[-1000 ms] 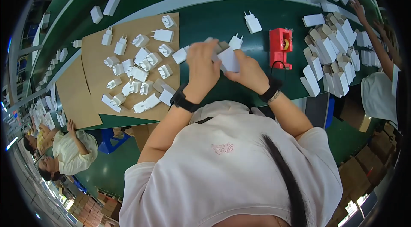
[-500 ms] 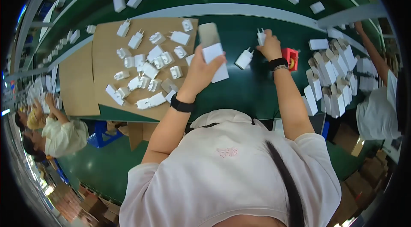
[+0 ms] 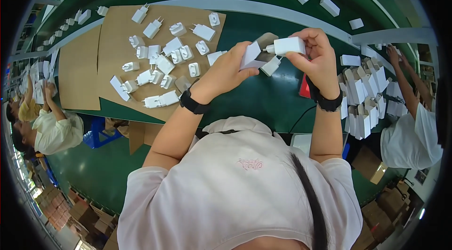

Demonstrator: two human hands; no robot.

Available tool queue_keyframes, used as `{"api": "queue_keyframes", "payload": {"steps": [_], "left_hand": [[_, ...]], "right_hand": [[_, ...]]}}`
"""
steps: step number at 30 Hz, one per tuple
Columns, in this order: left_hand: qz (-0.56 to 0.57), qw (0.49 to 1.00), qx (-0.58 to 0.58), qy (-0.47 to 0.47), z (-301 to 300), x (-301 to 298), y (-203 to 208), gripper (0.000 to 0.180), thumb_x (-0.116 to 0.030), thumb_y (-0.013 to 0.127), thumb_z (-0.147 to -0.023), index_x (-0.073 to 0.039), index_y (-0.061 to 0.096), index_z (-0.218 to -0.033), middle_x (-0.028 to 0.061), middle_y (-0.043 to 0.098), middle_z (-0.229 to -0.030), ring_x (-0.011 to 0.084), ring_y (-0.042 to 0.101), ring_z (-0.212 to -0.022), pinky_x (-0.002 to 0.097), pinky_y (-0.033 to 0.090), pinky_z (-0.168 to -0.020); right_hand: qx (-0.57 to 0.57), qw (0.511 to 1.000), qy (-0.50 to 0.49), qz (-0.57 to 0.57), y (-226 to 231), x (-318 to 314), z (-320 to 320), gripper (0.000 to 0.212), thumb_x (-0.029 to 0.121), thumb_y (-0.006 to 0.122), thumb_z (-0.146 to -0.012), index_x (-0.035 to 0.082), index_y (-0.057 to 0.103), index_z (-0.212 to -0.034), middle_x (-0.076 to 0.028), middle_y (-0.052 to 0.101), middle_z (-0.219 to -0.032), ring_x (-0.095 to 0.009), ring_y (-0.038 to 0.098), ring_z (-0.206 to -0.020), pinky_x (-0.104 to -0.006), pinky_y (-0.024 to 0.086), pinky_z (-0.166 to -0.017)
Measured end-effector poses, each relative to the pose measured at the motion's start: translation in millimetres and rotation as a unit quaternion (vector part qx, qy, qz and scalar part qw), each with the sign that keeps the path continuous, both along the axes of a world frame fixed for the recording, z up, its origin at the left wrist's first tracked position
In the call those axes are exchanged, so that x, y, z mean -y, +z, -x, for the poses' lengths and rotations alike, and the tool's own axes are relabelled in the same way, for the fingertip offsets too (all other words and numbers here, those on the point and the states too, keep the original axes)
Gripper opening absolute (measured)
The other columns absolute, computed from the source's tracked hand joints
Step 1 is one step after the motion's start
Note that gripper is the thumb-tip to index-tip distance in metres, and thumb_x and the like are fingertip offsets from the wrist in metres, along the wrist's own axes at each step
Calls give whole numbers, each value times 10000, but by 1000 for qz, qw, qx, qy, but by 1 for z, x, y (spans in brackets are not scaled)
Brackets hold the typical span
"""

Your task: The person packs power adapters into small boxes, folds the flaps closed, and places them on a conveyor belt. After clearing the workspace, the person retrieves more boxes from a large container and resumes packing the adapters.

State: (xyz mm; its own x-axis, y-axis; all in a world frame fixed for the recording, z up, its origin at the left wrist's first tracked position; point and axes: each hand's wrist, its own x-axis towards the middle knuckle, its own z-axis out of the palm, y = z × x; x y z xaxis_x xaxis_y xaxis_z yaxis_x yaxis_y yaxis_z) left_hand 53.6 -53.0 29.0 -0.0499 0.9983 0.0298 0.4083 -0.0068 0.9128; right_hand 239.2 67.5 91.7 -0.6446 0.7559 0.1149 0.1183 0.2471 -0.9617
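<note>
Broadly, the green bench (image 3: 282, 104) carries a brown cardboard sheet (image 3: 117, 47) strewn with loose white chargers (image 3: 162, 64), and a stack of folded white cartons (image 3: 362, 94) stands at the person's right. Above the bench, the left hand (image 3: 226, 73) is closed around a small open white box (image 3: 252, 54), its flap raised, while the right hand (image 3: 318, 57) pinches a white charger (image 3: 288, 46) just at the box mouth, prongs toward it. Both things are held in the air, so a loosened pinch could drop the charger onto the bench, probably onto a second charger (image 3: 271, 66) seen just beneath it. If the charger meets the mouth tilted, it could snag the flap or crush the thin wall. A red tool (image 3: 304, 87) lies right under the right wrist, which might knock it when lowering.
</note>
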Motion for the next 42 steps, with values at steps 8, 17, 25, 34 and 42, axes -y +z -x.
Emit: {"api": "queue_keyframes", "payload": {"steps": [8,17,25,34,42], "left_hand": [[-27,987,160,-16,-8,-3,6,604,-220,650,-802,13,337,-1264,196,529,-1097,305,556,-971,355,449,-804],[-118,974,195,-4,-20,-1,4,738,-249,599,-858,-44,101,-1361,186,522,-1054,259,558,-925,337,441,-806],[-109,945,308,11,-23,-3,7,602,-250,578,-877,-75,184,-1298,164,516,-1019,213,538,-883,304,437,-782],[-28,957,285,-30,-2,-4,9,495,-224,596,-865,-70,233,-1165,154,540,-968,194,549,-806,293,454,-710],[-21,990,134,-38,1,-1,26,779,-139,783,-631,-115,215,-1163,143,552,-964,199,570,-830,297,473,-704]], "right_hand": [[40,951,130,-277,-3,1,6,147,51,668,-765,3,635,-900,-139,558,-1188,-190,548,-953,-297,450,-799],[-169,974,-16,152,-33,54,26,317,184,582,-872,26,528,-1141,-63,556,-1102,-139,523,-963,-261,417,-835],[-220,951,-66,207,-46,56,36,269,167,517,-907,48,505,-1148,-51,584,-978,-106,527,-894,-236,405,-779],[-212,976,12,52,-38,52,29,120,-14,583,-821,-9,622,-934,-202,563,-1162,-335,483,-1167,-388,413,-947],[-108,982,20,153,-20,40,22,253,15,616,-799,-28,625,-1048,-149,629,-1053,-172,602,-945,-267,471,-835]]}}
